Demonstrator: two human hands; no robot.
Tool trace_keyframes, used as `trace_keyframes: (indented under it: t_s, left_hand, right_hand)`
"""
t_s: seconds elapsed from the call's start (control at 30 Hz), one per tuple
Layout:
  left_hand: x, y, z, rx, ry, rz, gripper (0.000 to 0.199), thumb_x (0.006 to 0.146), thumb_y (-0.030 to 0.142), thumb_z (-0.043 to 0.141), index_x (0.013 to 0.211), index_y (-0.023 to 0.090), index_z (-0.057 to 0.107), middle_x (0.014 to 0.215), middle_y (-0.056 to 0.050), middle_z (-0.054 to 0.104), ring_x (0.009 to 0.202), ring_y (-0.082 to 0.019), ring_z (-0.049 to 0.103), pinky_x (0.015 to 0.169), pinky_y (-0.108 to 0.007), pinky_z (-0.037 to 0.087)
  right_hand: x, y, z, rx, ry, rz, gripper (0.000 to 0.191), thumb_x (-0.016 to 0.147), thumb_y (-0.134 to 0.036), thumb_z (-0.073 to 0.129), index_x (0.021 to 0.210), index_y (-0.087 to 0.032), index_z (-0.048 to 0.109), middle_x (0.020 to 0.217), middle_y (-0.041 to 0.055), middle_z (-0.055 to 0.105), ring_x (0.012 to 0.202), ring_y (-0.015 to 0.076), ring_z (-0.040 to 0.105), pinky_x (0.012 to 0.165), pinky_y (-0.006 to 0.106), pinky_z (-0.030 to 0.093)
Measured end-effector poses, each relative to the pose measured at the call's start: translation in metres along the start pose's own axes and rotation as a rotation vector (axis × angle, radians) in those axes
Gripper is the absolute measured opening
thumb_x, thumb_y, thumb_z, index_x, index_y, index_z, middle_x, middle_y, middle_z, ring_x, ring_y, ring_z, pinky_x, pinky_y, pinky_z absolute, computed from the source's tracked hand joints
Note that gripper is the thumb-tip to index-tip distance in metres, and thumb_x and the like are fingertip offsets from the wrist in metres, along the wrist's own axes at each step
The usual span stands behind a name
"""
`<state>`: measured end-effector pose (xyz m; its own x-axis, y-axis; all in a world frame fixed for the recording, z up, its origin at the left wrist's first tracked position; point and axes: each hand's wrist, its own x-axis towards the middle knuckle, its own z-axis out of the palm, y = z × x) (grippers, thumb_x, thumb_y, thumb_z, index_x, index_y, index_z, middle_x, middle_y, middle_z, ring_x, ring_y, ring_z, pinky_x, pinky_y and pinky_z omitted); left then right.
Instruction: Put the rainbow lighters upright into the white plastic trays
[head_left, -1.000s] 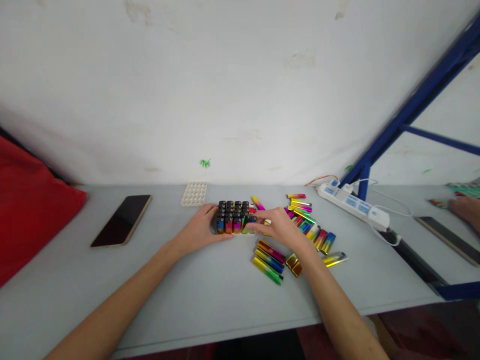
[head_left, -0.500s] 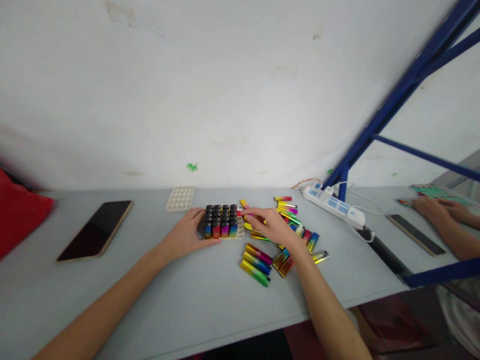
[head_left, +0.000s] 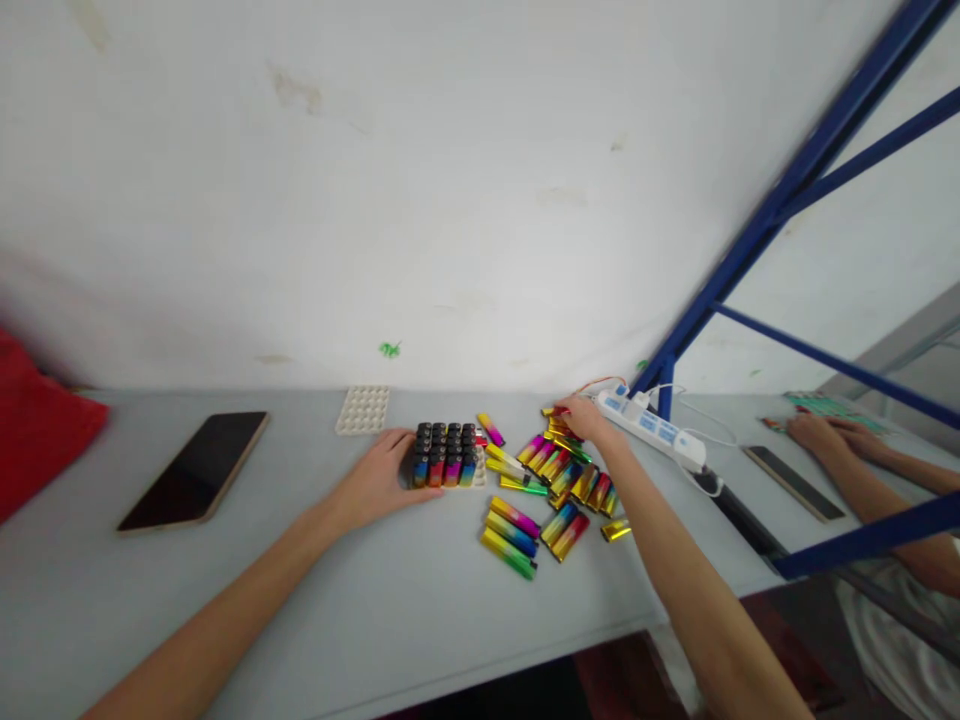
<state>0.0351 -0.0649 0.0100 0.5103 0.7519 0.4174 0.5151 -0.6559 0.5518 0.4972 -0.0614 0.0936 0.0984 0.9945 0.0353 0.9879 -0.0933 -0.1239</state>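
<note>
Upright lighters with black tops [head_left: 445,455] stand in rows in a white tray [head_left: 480,478], whose right end shows bare holes and a red-topped lighter at the back. My left hand [head_left: 382,475] wraps round the left side of this block, thumb along the front edge. Farther right, my right hand [head_left: 589,420] reaches over the back of a loose heap of shiny coloured lighters [head_left: 559,470]; its fingertips are on a red and gold one [head_left: 553,411]. Nearer the front lie several lighters side by side [head_left: 511,535].
An empty white holed tray [head_left: 363,410] lies by the wall. At left are a dark phone [head_left: 196,470] and red cloth [head_left: 37,430]. A power strip [head_left: 652,428] and blue metal frame [head_left: 720,285] stand at right; beyond are another person's hands [head_left: 825,435].
My right hand has moved from the tray to the back right of the heap, and a red-topped lighter stays in the tray. My left hand keeps its place. The view has shifted slightly.
</note>
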Motion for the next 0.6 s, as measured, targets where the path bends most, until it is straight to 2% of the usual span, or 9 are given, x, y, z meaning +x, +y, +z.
trace_keyframes:
  t_s: [0.1, 0.2, 0.27, 0.33, 0.4, 0.5, 0.6]
  left_hand:
    - [0.000, -0.001, 0.001, -0.003, 0.004, 0.014, 0.082, 0.085, 0.085, 0.106, 0.139, 0.028, 0.083, 0.145, -0.017, 0.089, 0.139, -0.048, 0.085, 0.130, -0.064, 0.071]
    - [0.000, 0.000, 0.000, -0.008, 0.005, 0.016, 0.081, 0.086, 0.083, 0.106, 0.141, 0.028, 0.083, 0.145, -0.017, 0.089, 0.138, -0.047, 0.085, 0.129, -0.063, 0.071]
    - [0.000, 0.003, -0.002, -0.014, -0.003, 0.015, 0.081, 0.087, 0.084, 0.105, 0.142, 0.028, 0.083, 0.145, -0.017, 0.089, 0.139, -0.047, 0.085, 0.129, -0.064, 0.070]
    - [0.001, 0.006, -0.005, -0.017, -0.019, 0.010, 0.083, 0.087, 0.087, 0.104, 0.142, 0.028, 0.083, 0.146, -0.018, 0.088, 0.141, -0.049, 0.084, 0.130, -0.066, 0.070]
    - [0.000, 0.009, -0.007, -0.013, -0.038, 0.001, 0.086, 0.087, 0.089, 0.103, 0.142, 0.026, 0.083, 0.147, -0.019, 0.088, 0.142, -0.050, 0.084, 0.131, -0.066, 0.069]
    - [0.000, 0.012, -0.010, -0.002, -0.042, -0.013, 0.087, 0.088, 0.089, 0.102, 0.145, 0.025, 0.083, 0.149, -0.019, 0.087, 0.144, -0.050, 0.083, 0.133, -0.067, 0.068]
    - [-0.001, 0.014, -0.012, 0.006, -0.041, -0.026, 0.087, 0.087, 0.087, 0.104, 0.145, 0.025, 0.084, 0.149, -0.020, 0.087, 0.144, -0.050, 0.083, 0.131, -0.068, 0.069]
  right_hand:
    - [0.002, 0.003, -0.008, 0.012, -0.033, -0.012, 0.025, 0.104, -0.008, 0.082, 0.115, -0.021, 0.100, 0.123, 0.0159, 0.099, 0.125, 0.0333, 0.092, 0.114, 0.036, 0.066]
    - [-0.001, 0.004, -0.014, 0.094, 0.016, -0.023, 0.004, 0.102, -0.016, 0.094, 0.106, -0.019, 0.094, 0.108, 0.0146, 0.096, 0.108, 0.0299, 0.091, 0.103, 0.035, 0.066]
    - [-0.005, 0.001, -0.015, 0.184, 0.079, -0.038, 0.011, 0.105, -0.026, 0.095, 0.110, -0.018, 0.091, 0.108, 0.0141, 0.094, 0.100, 0.0270, 0.087, 0.097, 0.036, 0.067]
    - [-0.012, -0.008, -0.012, 0.289, 0.138, -0.056, 0.024, 0.114, -0.041, 0.087, 0.120, -0.018, 0.087, 0.112, 0.0124, 0.093, 0.090, 0.0230, 0.083, 0.089, 0.036, 0.067]
    - [-0.020, -0.023, -0.007, 0.561, 0.209, -0.087, 0.040, 0.116, -0.060, 0.080, 0.125, -0.021, 0.084, 0.110, 0.0082, 0.090, 0.079, 0.0197, 0.076, 0.080, 0.035, 0.064]
    - [-0.035, -0.058, -0.001, 1.200, 0.285, -0.133, 0.062, 0.093, -0.081, 0.096, 0.118, -0.025, 0.084, 0.101, 0.0021, 0.084, 0.074, 0.0173, 0.063, 0.074, 0.034, 0.059]
    - [-0.048, -0.096, 0.004, 1.546, 0.256, -0.092, 0.068, 0.077, -0.085, 0.107, 0.110, -0.029, 0.083, 0.102, 0.0024, 0.083, 0.084, 0.0195, 0.068, 0.078, 0.034, 0.062]
